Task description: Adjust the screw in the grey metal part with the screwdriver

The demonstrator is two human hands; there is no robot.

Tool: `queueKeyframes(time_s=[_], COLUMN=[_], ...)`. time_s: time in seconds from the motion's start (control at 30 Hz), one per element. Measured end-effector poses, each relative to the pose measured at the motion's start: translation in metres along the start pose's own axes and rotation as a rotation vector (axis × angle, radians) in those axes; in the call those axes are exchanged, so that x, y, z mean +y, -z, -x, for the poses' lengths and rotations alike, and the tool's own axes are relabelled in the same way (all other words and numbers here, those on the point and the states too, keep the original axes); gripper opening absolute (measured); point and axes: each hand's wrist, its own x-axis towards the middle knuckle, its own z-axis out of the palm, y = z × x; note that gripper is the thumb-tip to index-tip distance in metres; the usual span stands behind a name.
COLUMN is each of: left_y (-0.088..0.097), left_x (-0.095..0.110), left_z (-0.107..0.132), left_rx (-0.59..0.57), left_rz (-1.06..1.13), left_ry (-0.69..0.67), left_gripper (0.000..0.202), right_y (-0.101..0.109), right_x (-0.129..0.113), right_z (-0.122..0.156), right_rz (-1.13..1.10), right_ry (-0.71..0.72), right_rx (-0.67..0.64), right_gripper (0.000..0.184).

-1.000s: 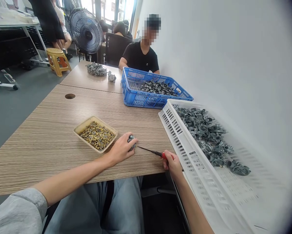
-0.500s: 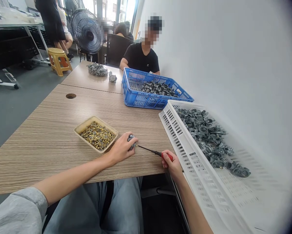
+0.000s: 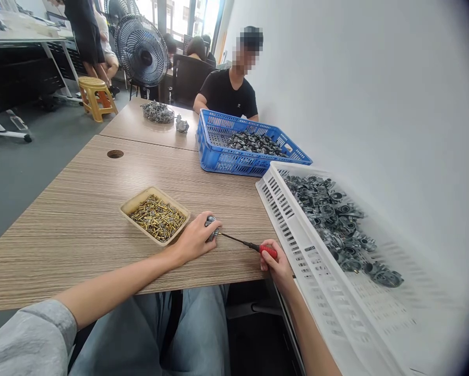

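Observation:
My left hand [image 3: 197,235] is closed round a small grey metal casting [image 3: 211,221], holding it down on the wooden table [image 3: 81,209]. The fingers cover much of the casting. In my right hand [image 3: 278,263] is a screwdriver [image 3: 268,251] with a red handle and a long dark shaft. Its shaft points left, and the tip meets the casting's right side, where a small brass-coloured bit shows. Just left of my left hand stands a cream tray [image 3: 134,222] full of brass-coloured screw-like pieces [image 3: 156,216].
A white crate [image 3: 297,235] holding many grey castings [image 3: 336,219] stands at my right. Beyond it sits a blue crate [image 3: 226,162] with dark metal parts. A clear container of parts [image 3: 158,112] and one casting [image 3: 181,124] lie farther back. A person [image 3: 228,91] sits opposite.
Both hands, the casting and the screwdriver stay in place; the red handle looks slightly turned in my right hand. The view has shifted a little.

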Motion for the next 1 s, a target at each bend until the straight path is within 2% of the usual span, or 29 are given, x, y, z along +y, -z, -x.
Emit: queueKeyframes(time_s=[0.17,0.5,0.77,0.87,1.0], left_y=[0.0002,0.0017,0.0018,0.0022,0.0021], left_x=[0.0001,0.0015,0.0018,0.0020,0.0015], left_z=[-0.0001,-0.0006,-0.0009,-0.0009,-0.0007], left_rx=[0.001,-0.008,-0.004,-0.007,-0.002], left_rz=[-0.013,-0.010,-0.001,0.000,-0.009], left_ry=[-0.004,-0.011,-0.001,0.002,0.000], left_gripper=[0.046,0.046,0.045,0.045,0.045], right_y=[-0.0018,-0.0004,-0.0069,-0.0051,-0.0014], right_x=[0.0049,0.0017,0.0029,0.0025,0.0042], right_z=[-0.0033,-0.0037,-0.0048,-0.0047,-0.0045], right_rz=[0.004,0.075,0.024,0.028,0.051], right_ry=[-0.028,0.071,-0.007,0.045,0.075], right_rx=[0.036,0.046,0.057,0.040,0.056], right_gripper=[0.038,0.035,0.040,0.035,0.037])
